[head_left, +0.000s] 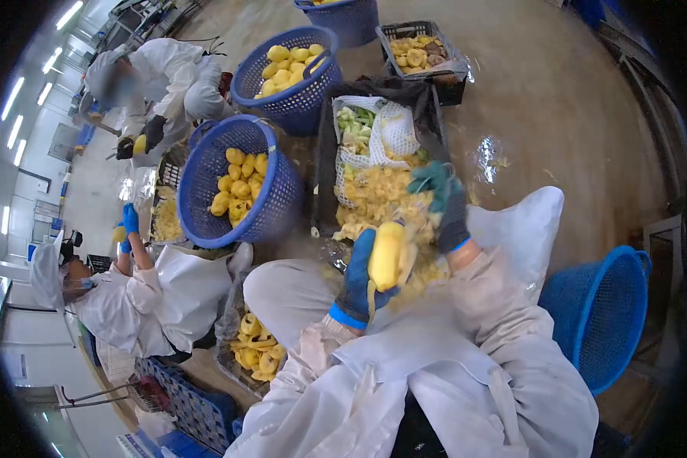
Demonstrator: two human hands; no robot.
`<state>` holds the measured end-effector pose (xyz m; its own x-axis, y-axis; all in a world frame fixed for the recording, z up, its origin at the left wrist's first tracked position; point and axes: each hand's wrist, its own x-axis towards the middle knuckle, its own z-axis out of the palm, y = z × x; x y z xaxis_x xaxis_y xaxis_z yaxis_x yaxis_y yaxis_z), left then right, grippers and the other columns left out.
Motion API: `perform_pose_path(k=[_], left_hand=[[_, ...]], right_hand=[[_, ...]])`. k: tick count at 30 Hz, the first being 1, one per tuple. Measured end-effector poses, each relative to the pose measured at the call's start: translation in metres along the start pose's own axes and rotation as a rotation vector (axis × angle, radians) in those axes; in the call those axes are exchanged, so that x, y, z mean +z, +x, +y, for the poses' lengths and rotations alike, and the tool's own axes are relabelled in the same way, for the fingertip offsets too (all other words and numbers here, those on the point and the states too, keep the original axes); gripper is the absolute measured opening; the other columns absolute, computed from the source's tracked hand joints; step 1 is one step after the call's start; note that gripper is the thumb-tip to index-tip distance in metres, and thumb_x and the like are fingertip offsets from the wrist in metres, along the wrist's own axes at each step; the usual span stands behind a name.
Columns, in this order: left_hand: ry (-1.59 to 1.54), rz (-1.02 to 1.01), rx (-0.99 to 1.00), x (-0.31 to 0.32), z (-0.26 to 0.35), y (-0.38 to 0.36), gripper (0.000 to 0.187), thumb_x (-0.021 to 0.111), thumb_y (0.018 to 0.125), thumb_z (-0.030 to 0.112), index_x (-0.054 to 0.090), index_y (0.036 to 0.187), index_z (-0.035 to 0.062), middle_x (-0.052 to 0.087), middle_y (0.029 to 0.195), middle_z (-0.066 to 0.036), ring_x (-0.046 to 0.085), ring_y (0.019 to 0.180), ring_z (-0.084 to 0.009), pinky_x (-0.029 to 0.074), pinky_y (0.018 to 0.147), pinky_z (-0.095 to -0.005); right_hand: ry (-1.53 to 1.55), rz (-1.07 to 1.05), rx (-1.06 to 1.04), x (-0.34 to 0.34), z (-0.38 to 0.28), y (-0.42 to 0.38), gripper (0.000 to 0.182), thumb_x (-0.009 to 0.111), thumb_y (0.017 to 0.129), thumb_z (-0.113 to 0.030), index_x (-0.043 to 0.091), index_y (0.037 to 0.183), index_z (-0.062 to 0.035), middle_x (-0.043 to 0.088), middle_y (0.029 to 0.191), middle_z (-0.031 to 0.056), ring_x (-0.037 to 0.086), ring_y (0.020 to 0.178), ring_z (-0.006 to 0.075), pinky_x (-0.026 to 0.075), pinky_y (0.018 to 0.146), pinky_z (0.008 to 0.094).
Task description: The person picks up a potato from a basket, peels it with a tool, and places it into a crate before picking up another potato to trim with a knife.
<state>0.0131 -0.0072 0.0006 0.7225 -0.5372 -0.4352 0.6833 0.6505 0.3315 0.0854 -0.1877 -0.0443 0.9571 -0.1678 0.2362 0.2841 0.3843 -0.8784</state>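
Note:
My left hand [359, 275], in a blue glove, is wrapped round a yellow peeled potato [388, 256] held above my lap. A thin strip of peel hangs along the potato's side. To the right of it, my right hand [444, 202], in a green and dark glove, is raised near the edge of the black crate. Its fingers look curled but are blurred, and what they hold cannot be made out. Just beyond both hands lies a heap of pale yellow peelings [382, 195] in the black crate [327, 172]. Scraps also lie on my white apron [412, 343].
Blue baskets [282, 217] [301, 107] of yellow potatoes stand at left. A crate of scraps [416, 53] is at the back right, a blue basket [599, 320] at my right, a tray of yellow pieces [256, 347] by my left knee. Two co-workers [130, 317] [168, 69] sit at left.

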Motion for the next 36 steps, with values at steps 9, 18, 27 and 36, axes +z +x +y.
perform_pose_path(k=[9,18,27,36], left_hand=[[0.061,-0.055,0.006,-0.017,-0.004,0.008,0.051,0.043,0.096,0.047,0.047,0.13,0.0099,0.057,0.121,-0.014,0.06,0.102,-0.0242,0.053,0.076,-0.0321],[0.206,-0.021,0.093,0.001,-0.006,-0.006,0.054,0.04,0.097,0.049,0.045,0.134,0.0101,0.054,0.127,-0.013,0.057,0.111,-0.0255,0.051,0.087,-0.0342],[0.332,-0.026,0.216,0.006,-0.01,0.003,0.052,0.033,0.099,0.045,0.038,0.138,0.0115,0.055,0.121,-0.01,0.059,0.104,-0.0244,0.054,0.076,-0.0343],[0.116,-0.129,0.21,0.011,-0.004,-0.001,0.046,0.04,0.101,0.031,0.033,0.14,0.0073,0.052,0.125,-0.014,0.058,0.104,-0.0242,0.054,0.079,-0.0319]], right_hand=[[-0.246,0.033,-0.039,0.001,0.006,-0.008,0.028,0.046,0.097,-0.025,0.059,0.104,-0.0014,0.063,0.089,0.0092,0.06,0.076,0.0186,0.049,0.072,0.0313],[0.469,-0.039,0.192,-0.011,0.01,-0.012,0.029,0.056,0.092,-0.027,0.059,0.107,-0.0022,0.065,0.1,0.0119,0.063,0.09,0.0257,0.052,0.079,0.0368],[0.246,0.119,0.101,-0.019,0.02,0.013,0.024,0.053,0.095,-0.028,0.056,0.1,-0.0043,0.065,0.089,0.0095,0.062,0.079,0.0173,0.05,0.073,0.0291],[0.317,0.246,0.146,-0.027,0.029,0.019,0.031,0.054,0.095,-0.034,0.057,0.104,-0.0044,0.065,0.092,0.0114,0.062,0.073,0.0191,0.051,0.068,0.0321]])
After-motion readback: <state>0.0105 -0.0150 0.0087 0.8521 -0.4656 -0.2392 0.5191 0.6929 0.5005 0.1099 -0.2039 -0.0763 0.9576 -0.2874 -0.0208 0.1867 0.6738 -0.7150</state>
